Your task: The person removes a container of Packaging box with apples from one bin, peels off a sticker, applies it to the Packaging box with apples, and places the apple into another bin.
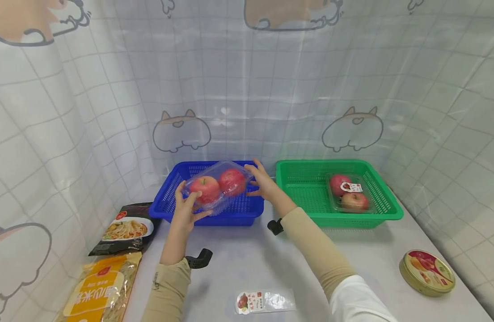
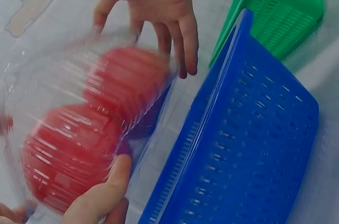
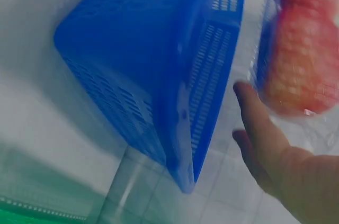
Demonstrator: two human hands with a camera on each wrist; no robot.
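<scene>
A clear plastic box (image 1: 224, 206) with two red apples (image 1: 206, 190) inside is held up, tilted, over the blue basket (image 1: 226, 221). My left hand (image 1: 185, 212) grips its left end, the thumb pressed on the near side in the left wrist view. At the opposite end, my right hand (image 1: 267, 184) has its fingers spread, fingertips right at the box's edge. Those fingers (image 3: 259, 123) reach out fairly straight beside the box in the right wrist view. Glare and blur cover part of the plastic in the left wrist view.
A green basket (image 1: 339, 220) on the right holds another apple box (image 1: 370, 197) with a label. On the left lie a black food packet (image 1: 126, 230) and a yellow noodle bag (image 1: 99, 286). A label strip (image 1: 267, 302) lies in front; a round tin (image 1: 428, 273) stands far right.
</scene>
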